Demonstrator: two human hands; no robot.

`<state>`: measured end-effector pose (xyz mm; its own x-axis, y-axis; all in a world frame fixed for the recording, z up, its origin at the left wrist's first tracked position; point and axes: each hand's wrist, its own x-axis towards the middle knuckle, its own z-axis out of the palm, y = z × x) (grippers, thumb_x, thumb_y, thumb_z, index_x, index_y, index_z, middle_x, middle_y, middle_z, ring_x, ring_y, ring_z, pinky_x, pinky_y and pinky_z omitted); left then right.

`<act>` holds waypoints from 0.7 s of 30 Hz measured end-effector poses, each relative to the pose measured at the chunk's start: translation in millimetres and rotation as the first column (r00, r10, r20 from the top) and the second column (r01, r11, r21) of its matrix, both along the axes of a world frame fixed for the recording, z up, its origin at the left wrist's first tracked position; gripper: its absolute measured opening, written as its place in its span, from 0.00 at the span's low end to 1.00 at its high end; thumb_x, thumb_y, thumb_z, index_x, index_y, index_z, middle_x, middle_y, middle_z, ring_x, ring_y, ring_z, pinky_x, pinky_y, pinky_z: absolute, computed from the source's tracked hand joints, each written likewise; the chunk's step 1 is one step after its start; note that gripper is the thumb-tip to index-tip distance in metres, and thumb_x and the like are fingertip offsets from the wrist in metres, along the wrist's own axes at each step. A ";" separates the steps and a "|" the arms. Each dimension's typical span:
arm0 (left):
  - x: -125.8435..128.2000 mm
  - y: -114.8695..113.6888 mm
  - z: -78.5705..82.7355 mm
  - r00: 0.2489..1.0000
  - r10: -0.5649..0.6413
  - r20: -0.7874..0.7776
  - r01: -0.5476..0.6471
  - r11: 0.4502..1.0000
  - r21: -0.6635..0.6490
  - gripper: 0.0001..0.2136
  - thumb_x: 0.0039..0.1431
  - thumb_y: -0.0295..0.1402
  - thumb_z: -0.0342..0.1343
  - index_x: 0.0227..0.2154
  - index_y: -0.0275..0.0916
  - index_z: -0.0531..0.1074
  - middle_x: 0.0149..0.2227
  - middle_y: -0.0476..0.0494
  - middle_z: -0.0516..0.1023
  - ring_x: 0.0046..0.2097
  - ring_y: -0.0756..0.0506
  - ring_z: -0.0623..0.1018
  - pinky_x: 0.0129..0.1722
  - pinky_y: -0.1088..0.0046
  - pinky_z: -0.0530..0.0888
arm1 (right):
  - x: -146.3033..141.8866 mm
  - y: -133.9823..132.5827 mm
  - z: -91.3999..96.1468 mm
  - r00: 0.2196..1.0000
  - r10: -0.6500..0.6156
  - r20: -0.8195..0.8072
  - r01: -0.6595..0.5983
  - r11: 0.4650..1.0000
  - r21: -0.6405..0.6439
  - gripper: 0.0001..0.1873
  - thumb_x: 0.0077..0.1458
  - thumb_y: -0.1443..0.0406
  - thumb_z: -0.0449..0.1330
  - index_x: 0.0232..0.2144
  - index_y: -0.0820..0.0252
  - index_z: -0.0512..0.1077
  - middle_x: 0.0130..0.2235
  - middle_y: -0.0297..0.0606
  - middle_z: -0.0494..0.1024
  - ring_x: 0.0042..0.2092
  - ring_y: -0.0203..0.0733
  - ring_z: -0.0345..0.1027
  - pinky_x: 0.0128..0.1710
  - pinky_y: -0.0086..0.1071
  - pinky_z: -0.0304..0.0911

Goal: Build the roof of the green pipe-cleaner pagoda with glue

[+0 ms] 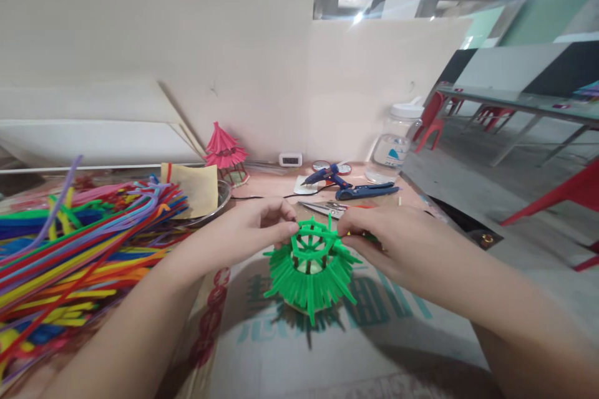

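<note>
A small green pavilion model (311, 287), made of fuzzy pipe cleaners, stands upright on the cardboard in front of me. Its lower roof flares out in a skirt, and short dark posts carry a green ring at the top. My left hand (266, 224) pinches the left side of that ring between thumb and finger. On the opposite side, my right hand (365, 230) closes its fingertips at the ring's right edge. Bits of green and yellow show beneath the right fingers, but I cannot make out what they are.
Many coloured pipe cleaners (93, 249) heap at the left, near a metal tray rim (224, 199). Behind the model lie scissors (322, 209), pliers (367, 191) and a blue glue gun (322, 174). A pink pavilion (226, 153), small clock (291, 159) and clear jar (390, 146) stand farther back.
</note>
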<state>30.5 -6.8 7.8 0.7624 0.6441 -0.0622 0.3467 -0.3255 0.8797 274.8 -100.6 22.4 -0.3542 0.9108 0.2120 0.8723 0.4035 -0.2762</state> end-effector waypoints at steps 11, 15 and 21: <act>0.6 1.3 2.4 1.000 -0.014 -0.016 0.015 1.000 0.026 0.13 0.66 0.44 0.54 0.36 0.39 0.69 0.31 0.53 0.70 0.32 0.51 0.70 0.33 0.76 0.68 | -4.5 0.9 3.2 0.999 0.024 -0.027 -0.025 0.999 -0.044 0.09 0.66 0.65 0.55 0.32 0.54 0.70 0.31 0.28 0.76 0.33 0.36 0.67 0.31 0.32 0.49; 0.1 2.3 -0.4 0.999 -0.030 -0.014 0.031 0.999 0.018 0.13 0.66 0.45 0.54 0.35 0.39 0.69 0.31 0.53 0.70 0.32 0.51 0.70 0.33 0.76 0.68 | -5.5 0.2 3.6 0.999 0.025 -0.026 -0.027 0.998 -0.057 0.08 0.66 0.66 0.55 0.32 0.54 0.70 0.31 0.27 0.75 0.32 0.35 0.66 0.30 0.32 0.48; -8.3 6.5 0.4 0.998 -0.003 -0.065 0.009 0.995 0.098 0.15 0.67 0.47 0.52 0.36 0.40 0.70 0.32 0.51 0.73 0.35 0.50 0.73 0.36 0.75 0.70 | -4.8 0.6 1.7 1.000 0.011 0.012 -0.010 0.998 -0.062 0.10 0.66 0.65 0.54 0.31 0.54 0.70 0.30 0.29 0.75 0.33 0.37 0.67 0.31 0.33 0.49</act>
<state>22.2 -0.3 8.2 0.7628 0.6449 -0.0477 0.3992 -0.4116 0.8193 269.9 -100.0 24.1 -0.3660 0.9184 0.1505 0.8716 0.3949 -0.2904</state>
